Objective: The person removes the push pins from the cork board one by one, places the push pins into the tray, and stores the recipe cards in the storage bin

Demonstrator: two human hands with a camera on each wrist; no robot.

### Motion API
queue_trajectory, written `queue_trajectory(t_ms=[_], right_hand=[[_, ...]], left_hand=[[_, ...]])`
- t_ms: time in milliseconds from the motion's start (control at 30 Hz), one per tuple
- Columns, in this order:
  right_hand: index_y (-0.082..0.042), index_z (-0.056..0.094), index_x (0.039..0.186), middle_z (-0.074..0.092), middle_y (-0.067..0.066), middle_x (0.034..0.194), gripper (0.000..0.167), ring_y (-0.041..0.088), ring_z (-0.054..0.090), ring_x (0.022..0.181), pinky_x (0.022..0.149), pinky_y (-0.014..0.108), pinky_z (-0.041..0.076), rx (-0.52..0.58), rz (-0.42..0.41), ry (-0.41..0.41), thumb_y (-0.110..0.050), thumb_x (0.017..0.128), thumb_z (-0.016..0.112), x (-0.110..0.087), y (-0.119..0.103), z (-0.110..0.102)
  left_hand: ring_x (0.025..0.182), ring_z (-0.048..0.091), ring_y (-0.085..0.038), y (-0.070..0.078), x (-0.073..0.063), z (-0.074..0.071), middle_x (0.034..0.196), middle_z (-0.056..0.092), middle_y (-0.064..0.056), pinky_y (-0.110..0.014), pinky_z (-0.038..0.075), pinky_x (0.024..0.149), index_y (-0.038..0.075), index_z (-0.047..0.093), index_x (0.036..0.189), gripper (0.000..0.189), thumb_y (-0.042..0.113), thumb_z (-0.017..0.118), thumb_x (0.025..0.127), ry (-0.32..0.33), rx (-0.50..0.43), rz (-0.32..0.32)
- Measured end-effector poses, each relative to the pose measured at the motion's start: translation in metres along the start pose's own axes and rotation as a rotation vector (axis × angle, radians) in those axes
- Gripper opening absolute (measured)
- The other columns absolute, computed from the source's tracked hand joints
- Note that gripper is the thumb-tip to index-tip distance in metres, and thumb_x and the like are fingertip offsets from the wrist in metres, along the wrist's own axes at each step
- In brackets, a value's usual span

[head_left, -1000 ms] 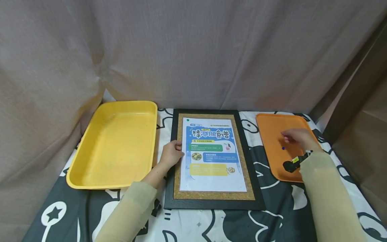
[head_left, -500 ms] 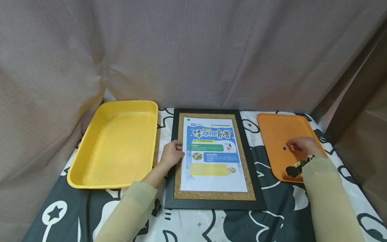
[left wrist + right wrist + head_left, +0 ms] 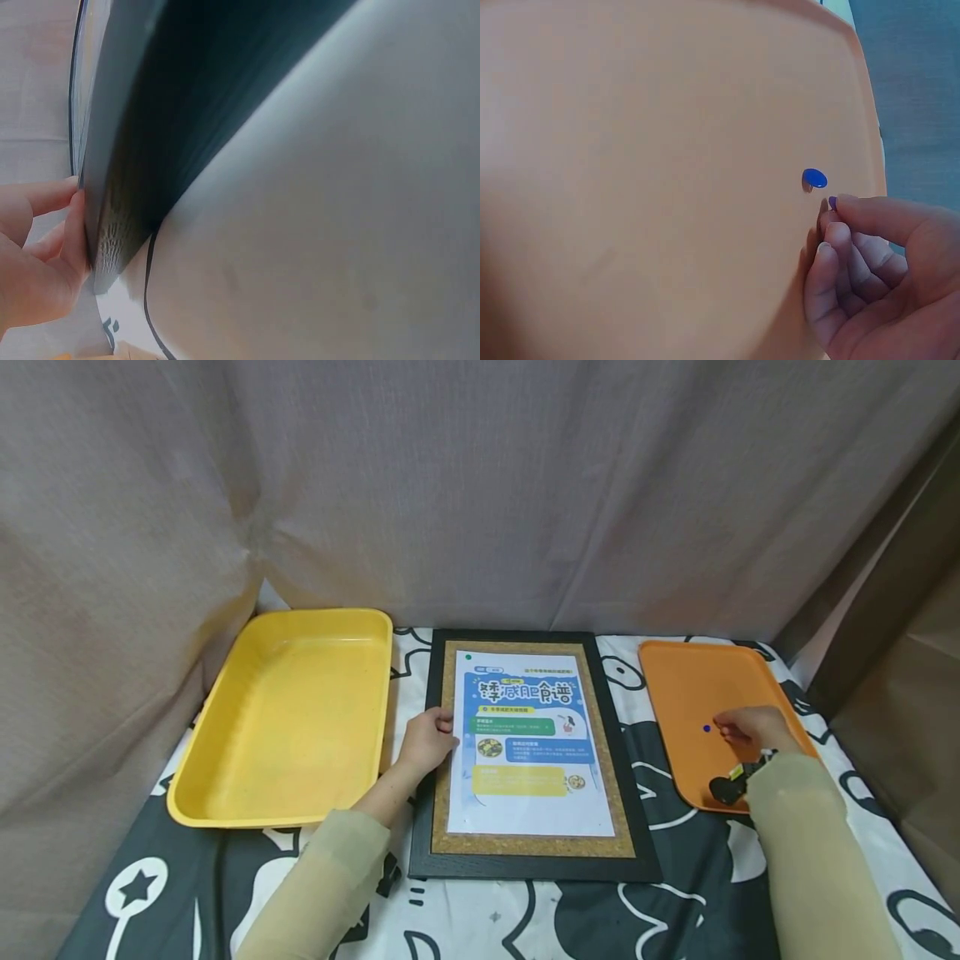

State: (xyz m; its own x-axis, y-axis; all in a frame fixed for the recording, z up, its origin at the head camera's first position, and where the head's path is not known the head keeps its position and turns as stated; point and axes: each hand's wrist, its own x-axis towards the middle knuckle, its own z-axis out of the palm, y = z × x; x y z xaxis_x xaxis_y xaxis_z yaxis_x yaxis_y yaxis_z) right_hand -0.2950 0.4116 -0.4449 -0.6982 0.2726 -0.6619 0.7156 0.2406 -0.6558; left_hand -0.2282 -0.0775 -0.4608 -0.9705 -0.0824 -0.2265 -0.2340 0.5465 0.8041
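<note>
While the left hand [image 3: 424, 742] was kept at the left edge of the printed sheet [image 3: 525, 814], the right hand [image 3: 759, 727] was shifted back and a little to the right over the orange tray [image 3: 678, 677] within the last second; in the latest half of that second, little more was changed. In the right wrist view, a small purple-blue pin [image 3: 832, 202] was seen pinched at the right hand's fingertips, with the other fingers curled in below. A second, blue-headed pin [image 3: 814, 179] was left on the tray, tilted, with part of its metal shank showing; it was just beside the pinched one and apart from the fingers.

The left hand was held with its fingers partly bent by the sheet and the black frame [image 3: 532, 866]; whether anything was gripped there or only touched could not be told. The sheet was laid flat on the cork board [image 3: 532, 846] inside that frame, and at its upper left corner a green dot [image 3: 468, 657], probably a pin head, was visible. At the other corners no such dot could be made out.

From the shift, the picking of one pin from the tray was judged to be finished or nearly so, and the sheet was judged to be steadied meanwhile.
</note>
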Motion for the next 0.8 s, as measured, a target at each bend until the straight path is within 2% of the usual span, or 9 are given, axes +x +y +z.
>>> queue_trajectory(t_ms=[167, 233, 400, 500, 600, 733, 800], right_hand=[[-0.016, 0.058, 0.091, 0.061, -0.008, 0.064, 0.006, 0.009, 0.063, 0.064, 0.069, 0.018, 0.053, 0.006, 0.006, 0.014, -0.020, 0.091, 0.055, 0.002, -0.001, 0.001], [-0.014, 0.056, 0.098, 0.061, -0.009, 0.065, 0.009, 0.008, 0.063, 0.065, 0.069, 0.018, 0.053, 0.002, 0.000, 0.012, -0.021, 0.092, 0.054, 0.002, -0.001, 0.001], [-0.015, 0.056, 0.105, 0.061, -0.009, 0.066, 0.019, 0.009, 0.061, 0.067, 0.070, 0.018, 0.053, -0.006, -0.005, 0.025, -0.029, 0.093, 0.052, -0.005, -0.004, 0.003], [-0.014, 0.052, 0.116, 0.060, -0.012, 0.067, 0.033, 0.008, 0.061, 0.069, 0.070, 0.018, 0.052, -0.009, -0.031, 0.056, -0.037, 0.093, 0.049, -0.012, -0.008, 0.007], [-0.014, 0.050, 0.116, 0.058, -0.012, 0.065, 0.037, 0.007, 0.060, 0.068, 0.068, 0.018, 0.052, -0.016, -0.063, 0.110, -0.043, 0.092, 0.047, -0.019, -0.016, 0.013], [-0.014, 0.052, 0.106, 0.055, -0.012, 0.061, 0.035, 0.005, 0.058, 0.061, 0.065, 0.018, 0.052, 0.018, -0.106, 0.182, -0.046, 0.092, 0.046, -0.025, -0.033, 0.029], [-0.011, 0.053, 0.112, 0.055, -0.012, 0.063, 0.041, 0.004, 0.057, 0.061, 0.064, 0.017, 0.051, 0.016, -0.146, 0.198, -0.047, 0.092, 0.045, -0.027, -0.044, 0.040]], left_hand=[[0.085, 0.057, -0.019, 0.000, 0.000, 0.000, 0.096, 0.061, -0.009, -0.025, 0.052, 0.070, 0.001, 0.058, 0.119, 0.037, 0.002, 0.064, 0.083, 0.000, -0.004, -0.003], [0.085, 0.057, -0.019, 0.000, 0.000, 0.000, 0.096, 0.061, -0.009, -0.025, 0.052, 0.070, 0.001, 0.058, 0.119, 0.037, 0.002, 0.064, 0.083, 0.001, -0.004, -0.001], [0.085, 0.057, -0.019, -0.001, 0.001, 0.000, 0.096, 0.062, -0.009, -0.026, 0.052, 0.070, 0.001, 0.058, 0.119, 0.037, 0.002, 0.064, 0.083, 0.003, -0.005, 0.001], [0.085, 0.057, -0.019, -0.001, 0.001, 0.000, 0.096, 0.061, -0.010, -0.026, 0.052, 0.070, 0.001, 0.058, 0.119, 0.036, 0.002, 0.063, 0.083, 0.004, -0.005, 0.002], [0.085, 0.057, -0.019, -0.001, 0.001, 0.000, 0.096, 0.061, -0.009, -0.026, 0.052, 0.071, 0.001, 0.057, 0.120, 0.037, 0.001, 0.063, 0.083, 0.002, -0.009, 0.002], [0.085, 0.057, -0.019, -0.001, 0.001, 0.000, 0.096, 0.061, -0.009, -0.026, 0.051, 0.070, 0.001, 0.057, 0.119, 0.037, 0.001, 0.063, 0.083, 0.003, -0.008, 0.008], [0.084, 0.057, -0.019, -0.001, 0.001, 0.000, 0.096, 0.061, -0.010, -0.025, 0.051, 0.069, 0.000, 0.058, 0.119, 0.037, 0.001, 0.064, 0.083, 0.006, -0.005, 0.013]])
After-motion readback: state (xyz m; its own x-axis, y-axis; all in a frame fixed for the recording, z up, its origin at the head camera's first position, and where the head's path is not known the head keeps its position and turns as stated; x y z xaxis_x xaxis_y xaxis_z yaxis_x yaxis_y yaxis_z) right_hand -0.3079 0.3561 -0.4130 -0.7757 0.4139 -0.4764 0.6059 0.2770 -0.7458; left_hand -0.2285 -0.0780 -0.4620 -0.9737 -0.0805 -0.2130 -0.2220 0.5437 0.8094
